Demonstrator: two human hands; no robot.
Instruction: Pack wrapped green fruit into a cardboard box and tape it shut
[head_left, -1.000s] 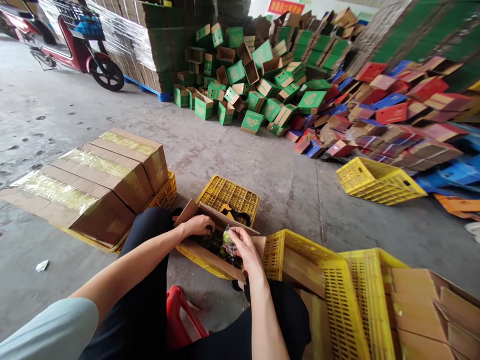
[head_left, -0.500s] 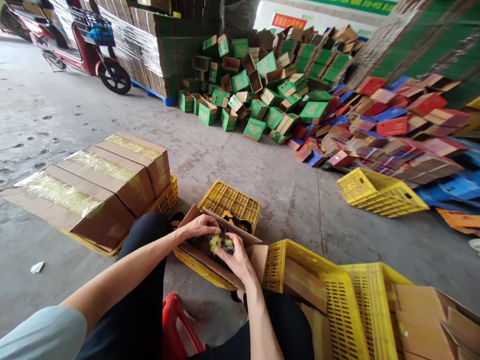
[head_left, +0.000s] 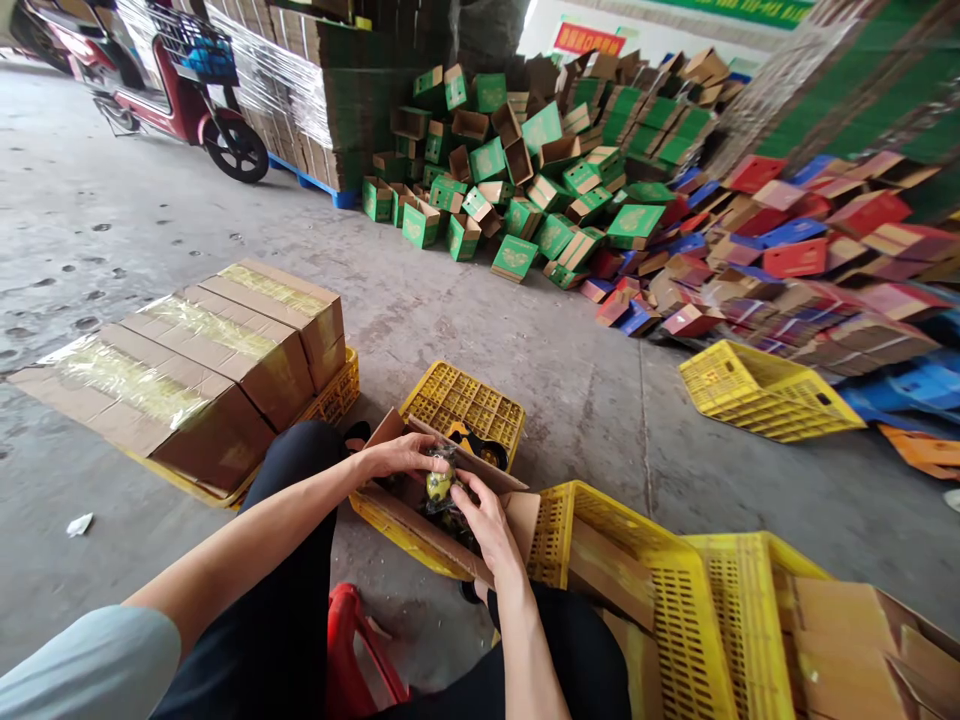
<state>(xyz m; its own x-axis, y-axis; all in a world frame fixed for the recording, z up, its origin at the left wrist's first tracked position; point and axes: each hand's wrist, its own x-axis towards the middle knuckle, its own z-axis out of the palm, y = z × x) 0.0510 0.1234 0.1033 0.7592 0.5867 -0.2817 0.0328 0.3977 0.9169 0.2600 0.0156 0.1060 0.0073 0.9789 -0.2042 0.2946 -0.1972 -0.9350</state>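
Note:
Over an open cardboard box (head_left: 517, 525), my left hand (head_left: 401, 457) and my right hand (head_left: 484, 515) hold a small, rounded yellow-green item with dark spots, wrapped in clear plastic (head_left: 439, 482). The left fingers pinch its wrapping at the top, while the right fingers and thumb close on its right side. What kind of thing it is I cannot make out. More dark, shiny wrapped pieces lie in the box beneath, partly hidden by my hands. The box rests on a yellow plastic crate (head_left: 401, 537) between my knees.
Taped cartons (head_left: 217, 335) stand on a crate at left. An upturned yellow crate (head_left: 465, 395) and an orange-and-black tool (head_left: 480, 445) sit just beyond the box. More crates (head_left: 675, 590) holding cardboard are at right. A red stool (head_left: 349, 640) is below me; green boxes (head_left: 514, 258) are piled behind.
The wrapped item is a little higher and now turned so one yellow-green side shows. My right hand has shifted slightly down and right, its fingers less curled around it.

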